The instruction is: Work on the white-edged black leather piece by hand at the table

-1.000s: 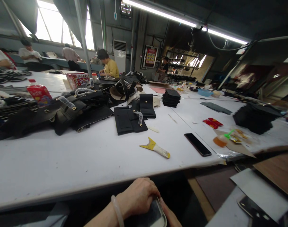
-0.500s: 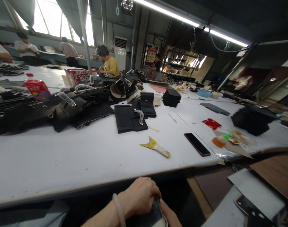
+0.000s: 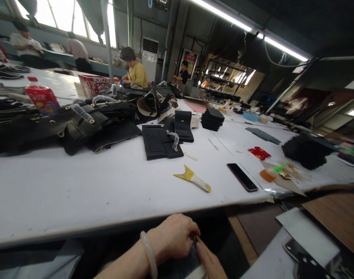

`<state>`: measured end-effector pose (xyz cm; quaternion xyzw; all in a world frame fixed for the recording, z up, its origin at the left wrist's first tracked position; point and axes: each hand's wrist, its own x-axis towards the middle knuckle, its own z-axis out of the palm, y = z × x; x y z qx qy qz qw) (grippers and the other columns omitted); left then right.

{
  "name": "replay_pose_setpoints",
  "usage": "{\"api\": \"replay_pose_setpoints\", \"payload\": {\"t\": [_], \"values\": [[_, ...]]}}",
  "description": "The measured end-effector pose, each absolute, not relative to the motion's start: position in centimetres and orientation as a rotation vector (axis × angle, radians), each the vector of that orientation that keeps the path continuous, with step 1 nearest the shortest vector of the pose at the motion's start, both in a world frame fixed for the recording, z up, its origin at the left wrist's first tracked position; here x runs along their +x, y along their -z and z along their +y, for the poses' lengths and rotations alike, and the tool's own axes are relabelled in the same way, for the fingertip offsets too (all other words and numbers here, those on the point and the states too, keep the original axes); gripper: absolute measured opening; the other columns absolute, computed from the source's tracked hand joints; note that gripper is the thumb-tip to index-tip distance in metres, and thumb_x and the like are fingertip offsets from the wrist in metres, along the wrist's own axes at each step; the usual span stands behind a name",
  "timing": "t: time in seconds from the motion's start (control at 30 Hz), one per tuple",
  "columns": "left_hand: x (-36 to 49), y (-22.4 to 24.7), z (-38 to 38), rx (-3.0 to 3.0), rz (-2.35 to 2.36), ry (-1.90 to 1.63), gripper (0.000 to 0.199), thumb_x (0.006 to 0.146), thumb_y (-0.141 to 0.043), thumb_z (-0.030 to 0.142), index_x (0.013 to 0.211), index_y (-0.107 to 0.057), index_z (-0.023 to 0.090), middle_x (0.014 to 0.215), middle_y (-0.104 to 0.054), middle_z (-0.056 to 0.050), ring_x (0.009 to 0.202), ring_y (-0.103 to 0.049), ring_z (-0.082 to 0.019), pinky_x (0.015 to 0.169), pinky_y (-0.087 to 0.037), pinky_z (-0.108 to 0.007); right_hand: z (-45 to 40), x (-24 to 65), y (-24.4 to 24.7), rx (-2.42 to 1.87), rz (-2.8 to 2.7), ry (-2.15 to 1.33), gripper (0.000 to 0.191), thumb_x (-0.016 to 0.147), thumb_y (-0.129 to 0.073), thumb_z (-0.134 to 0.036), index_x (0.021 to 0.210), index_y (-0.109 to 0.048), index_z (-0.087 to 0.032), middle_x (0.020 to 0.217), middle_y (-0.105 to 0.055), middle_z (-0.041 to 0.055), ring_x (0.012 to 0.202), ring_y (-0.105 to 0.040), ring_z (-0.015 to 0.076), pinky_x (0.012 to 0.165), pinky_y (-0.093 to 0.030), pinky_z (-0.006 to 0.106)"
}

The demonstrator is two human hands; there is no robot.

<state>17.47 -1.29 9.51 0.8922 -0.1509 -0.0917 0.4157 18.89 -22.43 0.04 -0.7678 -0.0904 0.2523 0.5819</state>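
Note:
Below the table's front edge, my left hand (image 3: pixel 175 236), with a pale bangle (image 3: pixel 148 254) at its wrist, is closed on a dark piece with a light edge (image 3: pixel 186 265). My right hand (image 3: pixel 210 263) lies along the right side of the same piece, its fingers close to the left hand's fingertips; most of it is cut off by the frame's bottom. On the white table (image 3: pixel 78 193) beyond are a yellow forked tool with a whitish handle (image 3: pixel 194 179) and a black phone (image 3: pixel 242 177). Behind them lies a black leather piece with a wrapped handle (image 3: pixel 155 145).
Black bags (image 3: pixel 101 124) are heaped at the left, near a red bottle (image 3: pixel 41 96). Black stacks (image 3: pixel 212 119) (image 3: pixel 306 149) stand farther right, with red packets (image 3: pixel 258 153) between. A person in yellow (image 3: pixel 137 73) sits across the table.
The view has shifted slightly. Both hands stay at the dark piece, whose visible part looks a little turned.

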Motion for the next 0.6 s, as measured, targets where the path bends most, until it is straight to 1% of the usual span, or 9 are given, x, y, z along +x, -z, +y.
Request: {"api": "replay_pose_setpoints", "payload": {"t": [0.07, 0.13, 0.27, 0.33, 0.4, 0.5, 0.6], "values": [[16.9, -10.3, -0.8, 2.243, -0.327, 0.242, 0.041, 0.072, -0.053, 0.011, 0.108, -0.072, 0.019, 0.103, -0.075, -0.008, 0.096, -0.069, -0.025, 0.088, -0.055, -0.033, -21.8, 19.0, -0.3, -1.758, -0.244, -0.604, 0.069, 0.078, -0.058, -0.075, 0.123, -0.067, -0.023, 0.136, -0.059, 0.0083, 0.135, -0.044, 0.0317, 0.12, -0.02, 0.044], [15.9, -11.2, -0.1, 2.251, -0.267, 0.244, 0.046, 0.07, -0.052, 0.009, 0.11, -0.07, 0.02, 0.107, -0.074, -0.008, 0.101, -0.068, -0.025, 0.091, -0.054, -0.035, -21.3, 19.0, -0.8, -1.706, -0.238, -0.636, 0.069, 0.08, -0.054, -0.074, 0.127, -0.062, -0.024, 0.139, -0.056, 0.0062, 0.137, -0.042, 0.0286, 0.12, -0.02, 0.043], [12.6, -12.7, 1.9, 2.286, -0.094, 0.2, 0.049, 0.073, -0.053, 0.014, 0.12, -0.065, 0.02, 0.12, -0.069, -0.009, 0.112, -0.063, -0.026, 0.101, -0.048, -0.04, -21.3, 19.1, -1.6, -1.597, -0.241, -0.741, 0.07, 0.081, -0.055, -0.074, 0.132, -0.057, -0.025, 0.141, -0.055, 0.0057, 0.137, -0.042, 0.0278, 0.12, -0.021, 0.043], [10.5, -12.9, 2.8, 2.299, 0.016, 0.167, 0.046, 0.075, -0.055, 0.018, 0.121, -0.064, 0.02, 0.122, -0.067, -0.009, 0.113, -0.062, -0.026, 0.102, -0.046, -0.041, -21.6, 19.4, -2.0, -1.535, -0.288, -0.807, 0.067, 0.081, -0.058, -0.071, 0.131, -0.058, -0.025, 0.142, -0.053, 0.0058, 0.139, -0.04, 0.0276, 0.119, -0.021, 0.043], [8.3, -12.8, 3.6, 2.279, 0.13, 0.12, 0.042, 0.077, -0.057, 0.019, 0.119, -0.063, 0.021, 0.12, -0.067, -0.006, 0.112, -0.061, -0.024, 0.102, -0.045, -0.039, -21.6, 19.6, -2.7, -1.45, -0.298, -0.865, 0.062, 0.08, -0.063, -0.067, 0.127, -0.062, -0.026, 0.142, -0.053, 0.0053, 0.14, -0.037, 0.0275, 0.119, -0.023, 0.043], [5.0, -12.3, 4.3, 2.206, 0.303, 0.018, 0.036, 0.081, -0.056, 0.02, 0.116, -0.062, 0.023, 0.12, -0.066, -0.002, 0.112, -0.06, -0.02, 0.102, -0.045, -0.034, -21.2, 19.7, -4.4, -1.313, -0.208, -0.961, 0.058, 0.078, -0.068, -0.062, 0.123, -0.067, -0.025, 0.136, -0.059, 0.0061, 0.136, -0.043, 0.0298, 0.117, -0.028, 0.045], [1.7, -11.4, 4.5, 2.135, 0.474, -0.079, 0.031, 0.086, -0.054, 0.027, 0.116, -0.061, 0.026, 0.129, -0.062, -0.003, 0.121, -0.056, -0.021, 0.108, -0.041, -0.036, -20.9, 19.6, -5.8, -1.262, -0.158, -1.022, 0.058, 0.075, -0.071, -0.06, 0.12, -0.069, -0.023, 0.129, -0.065, 0.0075, 0.129, -0.051, 0.0321, 0.114, -0.033, 0.047]]}}
